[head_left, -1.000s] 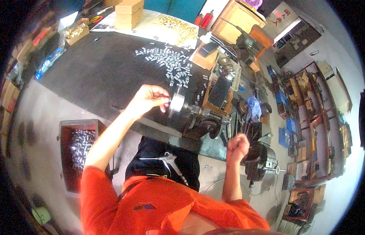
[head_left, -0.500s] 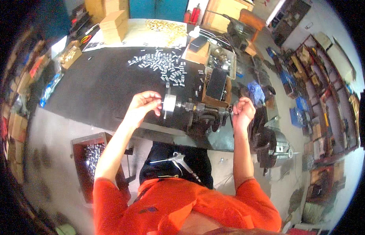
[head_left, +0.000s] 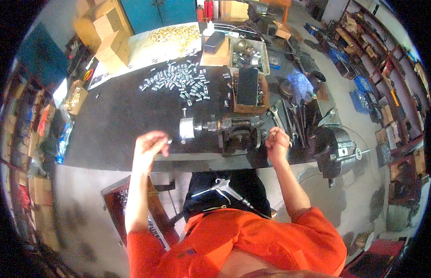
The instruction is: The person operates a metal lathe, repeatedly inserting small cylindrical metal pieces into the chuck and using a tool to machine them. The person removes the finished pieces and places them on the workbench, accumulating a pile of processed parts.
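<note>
Here, the left hand (head_left: pixel 149 144) has its thumb and fingers drawn together on a small metal piece (head_left: pixel 169 141), which pokes out at their tips, just left of the machine and apart from it. The right hand (head_left: pixel 277 142) is curled in a loose fist right beside the wheel (head_left: pixel 258 138) at the machine's right end; whether those fingers grip anything, I cannot tell.

The machine (head_left: pixel 237 132) sits near the front edge of the dark surface (head_left: pixel 118 120), and its silver disc (head_left: pixel 187 129) faces left. Beyond the machine, toward the left, a heap of small metal tubes (head_left: pixel 176 79) lies scattered. Farther out from the machine, in the same direction, brass pieces (head_left: pixel 178 37) cover part of a white sheet (head_left: pixel 143 48). Directly behind the machine stands an open cardboard box (head_left: pixel 265 99) with a black phone (head_left: pixel 248 86) lying over it.

To the machine's right are wrenches (head_left: pixel 276 119), then a blue cloth (head_left: pixel 300 85) farther back and a vise (head_left: pixel 333 150) farther right. On the near side of the machine, an air gun (head_left: pixel 222 186) rests on the person's lap.
</note>
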Available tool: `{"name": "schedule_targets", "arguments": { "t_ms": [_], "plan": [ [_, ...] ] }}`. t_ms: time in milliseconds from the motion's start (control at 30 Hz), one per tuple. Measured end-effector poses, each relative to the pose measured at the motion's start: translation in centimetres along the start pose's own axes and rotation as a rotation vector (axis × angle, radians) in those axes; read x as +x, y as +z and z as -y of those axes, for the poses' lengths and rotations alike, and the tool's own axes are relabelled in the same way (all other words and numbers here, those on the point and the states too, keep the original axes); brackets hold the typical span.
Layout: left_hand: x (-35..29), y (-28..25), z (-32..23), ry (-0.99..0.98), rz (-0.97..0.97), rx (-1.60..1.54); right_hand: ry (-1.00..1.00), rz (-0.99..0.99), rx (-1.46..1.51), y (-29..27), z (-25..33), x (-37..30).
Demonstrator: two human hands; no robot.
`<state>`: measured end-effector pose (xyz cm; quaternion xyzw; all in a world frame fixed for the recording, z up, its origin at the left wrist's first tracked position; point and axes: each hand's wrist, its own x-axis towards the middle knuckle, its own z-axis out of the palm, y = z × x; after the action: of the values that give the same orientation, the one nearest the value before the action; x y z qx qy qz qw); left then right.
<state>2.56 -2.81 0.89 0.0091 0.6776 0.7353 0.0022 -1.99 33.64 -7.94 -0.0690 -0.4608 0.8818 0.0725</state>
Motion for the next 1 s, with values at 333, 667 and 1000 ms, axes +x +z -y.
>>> {"name": "schedule_targets", "arguments": {
  "t_ms": [333, 667, 1000],
  "plan": [
    [-19.4, -15.3, 10.4, -0.384, -0.249, 0.684, 0.069, 0.001, 0.044, -0.4, 0.3, -0.8],
    [-4.5, -6.6, 4.3, -0.008, -0.205, 0.836, 0.064, -0.014, 0.059, -0.8, 0.2, -0.4],
    [15.7, 9.4, 8.4, 0.281, 0.15, 0.766, 0.059, -0.046, 0.089, -0.8, -0.1, -0.9]
  ]
}}
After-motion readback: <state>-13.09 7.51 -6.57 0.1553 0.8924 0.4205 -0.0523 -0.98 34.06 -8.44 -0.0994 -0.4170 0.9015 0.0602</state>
